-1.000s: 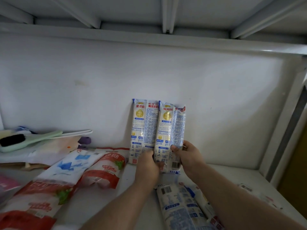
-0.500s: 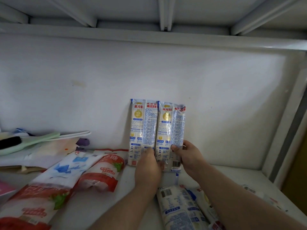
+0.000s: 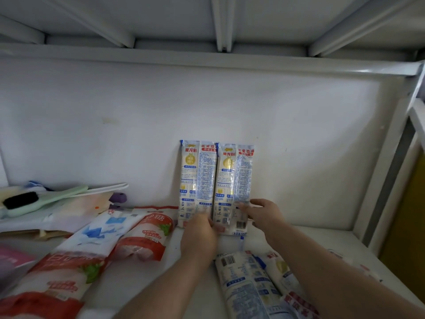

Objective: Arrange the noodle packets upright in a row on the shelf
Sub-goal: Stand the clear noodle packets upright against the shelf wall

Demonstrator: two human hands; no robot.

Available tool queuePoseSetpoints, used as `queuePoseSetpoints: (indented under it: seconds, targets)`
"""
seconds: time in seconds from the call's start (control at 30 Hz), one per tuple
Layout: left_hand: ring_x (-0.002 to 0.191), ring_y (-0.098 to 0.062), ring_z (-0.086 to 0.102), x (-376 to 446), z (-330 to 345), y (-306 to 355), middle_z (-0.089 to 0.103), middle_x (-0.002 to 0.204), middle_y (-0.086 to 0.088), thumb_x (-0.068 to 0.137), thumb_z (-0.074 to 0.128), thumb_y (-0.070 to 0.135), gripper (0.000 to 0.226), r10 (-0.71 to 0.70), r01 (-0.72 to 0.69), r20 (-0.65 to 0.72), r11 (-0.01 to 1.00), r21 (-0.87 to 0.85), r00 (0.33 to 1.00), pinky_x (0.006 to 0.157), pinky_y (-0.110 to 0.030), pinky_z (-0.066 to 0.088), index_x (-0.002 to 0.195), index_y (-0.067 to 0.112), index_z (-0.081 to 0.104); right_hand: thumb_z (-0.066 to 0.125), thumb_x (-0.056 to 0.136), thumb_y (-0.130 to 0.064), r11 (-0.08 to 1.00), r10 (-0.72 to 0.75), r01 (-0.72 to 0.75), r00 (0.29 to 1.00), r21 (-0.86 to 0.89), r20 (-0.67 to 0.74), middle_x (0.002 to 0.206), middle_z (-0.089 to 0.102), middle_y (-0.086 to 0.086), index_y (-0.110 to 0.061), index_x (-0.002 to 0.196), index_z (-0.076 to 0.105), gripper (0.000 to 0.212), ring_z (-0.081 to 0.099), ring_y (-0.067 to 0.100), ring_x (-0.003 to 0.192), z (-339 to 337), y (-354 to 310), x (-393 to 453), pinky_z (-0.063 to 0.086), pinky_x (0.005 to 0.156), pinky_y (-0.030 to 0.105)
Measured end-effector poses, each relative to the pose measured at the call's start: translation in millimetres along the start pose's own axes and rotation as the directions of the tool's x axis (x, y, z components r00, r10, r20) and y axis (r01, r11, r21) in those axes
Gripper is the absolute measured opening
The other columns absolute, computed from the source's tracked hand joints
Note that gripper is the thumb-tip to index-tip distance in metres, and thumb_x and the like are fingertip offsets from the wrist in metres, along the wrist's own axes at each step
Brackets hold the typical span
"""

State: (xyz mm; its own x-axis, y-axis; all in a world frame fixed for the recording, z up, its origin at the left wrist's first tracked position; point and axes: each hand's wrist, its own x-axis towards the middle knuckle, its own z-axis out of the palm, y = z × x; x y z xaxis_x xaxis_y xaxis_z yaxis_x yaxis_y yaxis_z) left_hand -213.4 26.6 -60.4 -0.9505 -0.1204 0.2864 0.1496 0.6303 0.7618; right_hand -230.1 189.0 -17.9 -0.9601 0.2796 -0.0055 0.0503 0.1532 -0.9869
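Two tall blue-and-yellow noodle packets stand upright side by side against the white back wall of the shelf [image 3: 322, 240]: a left packet [image 3: 197, 176] and a right packet [image 3: 234, 180]. My left hand [image 3: 199, 236] covers the foot of the left packet and touches the right one. My right hand [image 3: 264, 215] grips the lower right edge of the right packet with thumb and fingers. Two more noodle packets [image 3: 243, 286] lie flat on the shelf in front, between my forearms.
Red-and-white bags [image 3: 140, 236] and a blue-and-white bag [image 3: 96, 236] lie flat on the left. Further left, a pile holds a green-handled brush [image 3: 30, 199]. A white shelf post [image 3: 391, 171] rises at the right; the upper shelf's underside is overhead.
The right packet has settled lower and straighter against the left one. My hands have shifted only slightly at the packets' feet.
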Motion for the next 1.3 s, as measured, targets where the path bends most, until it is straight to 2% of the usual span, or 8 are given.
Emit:
queuePoseSetpoints:
  seconds: [0.13,0.43,0.63,0.83,0.97,1.13,1.23,1.3]
  targets:
    - [0.078,-0.016,0.06,-27,-14,-3,0.064,0.084,0.002,0.095,0.061,0.027,0.016,0.001,-0.003,0.082,1.0,0.019,0.997,0.068,-0.032,0.048,0.081,0.019,0.059,0.079,0.089,-0.031,0.997,-0.02,0.02,1.0,-0.068,0.006,0.113,0.072,0.009,-0.01,0.13,0.064,0.048,0.07,0.028,0.109,-11,-2,-29,0.058,0.099,0.045]
    - [0.081,-0.027,0.068,-85,-37,9,0.071,0.087,-0.007,0.091,0.06,0.039,0.026,-0.204,0.214,0.145,0.975,-0.054,0.968,0.072,-0.033,0.055,0.088,0.013,0.058,0.073,0.095,-0.021,0.989,-0.057,0.076,0.989,-0.13,0.138,0.102,0.074,0.003,-0.014,0.118,0.064,0.026,0.073,0.02,0.097,-30,-3,-108,0.058,0.072,0.022]
    - [0.07,-0.035,0.075,-109,-45,47,0.074,0.088,-0.018,0.064,0.084,0.038,0.049,-0.39,0.493,0.464,0.862,-0.12,0.795,0.061,-0.05,0.063,0.095,0.003,0.069,0.072,0.095,-0.021,0.974,-0.057,0.079,0.993,-0.212,0.105,0.094,0.075,-0.001,-0.015,0.115,0.067,0.022,0.073,0.015,0.088,-39,1,-125,0.062,0.084,0.033]
    - [0.075,-0.026,0.073,-125,-39,63,0.076,0.091,-0.01,0.059,0.093,0.029,0.049,-0.431,0.614,0.647,0.786,-0.074,0.629,0.069,-0.039,0.063,0.098,0.011,0.069,0.071,0.094,-0.02,0.963,-0.044,0.065,0.995,-0.263,0.085,0.099,0.076,0.004,-0.019,0.113,0.067,0.02,0.074,0.018,0.089,-35,10,-128,0.063,0.086,0.038]
    - [0.083,-0.025,0.073,-123,-19,64,0.073,0.1,-0.008,0.015,0.089,0.029,0.103,-0.46,0.642,0.553,0.743,-0.19,0.695,0.065,-0.036,0.063,0.114,0.013,0.066,0.073,0.091,-0.022,0.952,-0.042,0.064,0.996,-0.298,0.082,0.098,0.077,0.004,-0.016,0.115,0.069,0.025,0.075,0.02,0.085,-32,13,-130,0.063,0.087,0.041]
    - [0.065,-0.017,0.054,-143,-32,88,0.049,0.091,-0.007,0.073,0.08,-0.001,0.07,-0.405,0.648,0.546,0.66,-0.381,0.733,0.039,-0.029,0.046,0.122,0.009,0.032,0.076,0.088,-0.018,0.932,-0.068,0.083,0.996,-0.353,0.055,0.098,0.077,0.001,-0.02,0.112,0.07,0.025,0.07,0.015,0.074,-35,10,-131,0.05,0.06,0.019]
    - [0.074,-0.018,0.057,-144,-35,78,0.056,0.108,-0.012,0.071,0.081,-0.002,0.067,-0.412,0.62,0.495,0.677,-0.395,0.765,0.043,-0.028,0.048,0.118,0.01,0.034,0.076,0.088,-0.014,0.933,-0.08,0.092,0.996,-0.347,0.049,0.093,0.077,-0.002,-0.018,0.111,0.069,0.024,0.069,0.012,0.073,-37,5,-133,0.05,0.055,0.012]
    - [0.086,-0.021,0.061,-142,-45,76,0.059,0.117,-0.013,0.067,0.083,0.002,0.07,-0.414,0.576,0.429,0.725,-0.379,0.803,0.053,-0.029,0.056,0.12,0.009,0.039,0.077,0.088,-0.014,0.937,-0.095,0.109,0.994,-0.332,0.057,0.091,0.076,-0.001,-0.014,0.111,0.07,0.024,0.069,0.015,0.075,-38,0,-135,0.061,0.07,0.027]
